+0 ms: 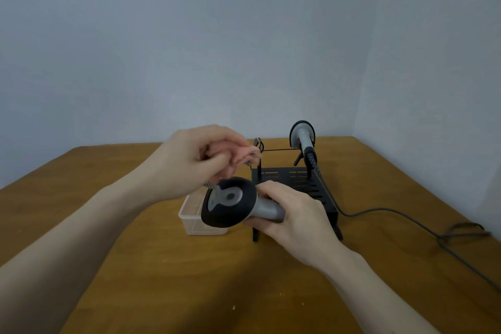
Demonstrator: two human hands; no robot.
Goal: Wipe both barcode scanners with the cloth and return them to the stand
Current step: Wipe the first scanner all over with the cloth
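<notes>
My right hand (290,214) grips the grey handle of a barcode scanner (230,203), its black head turned toward me. My left hand (195,160) is closed around a small pink cloth (244,154) just above the scanner's head; most of the cloth is hidden in the fist. A second grey and black scanner (302,135) hangs on the black wire stand (295,184) at the back right, behind my right hand.
A clear plastic tub (189,214) sits on the wooden table (189,279) under the held scanner. A dark cable (406,219) runs from the stand across the table to the right edge. A plain wall is behind.
</notes>
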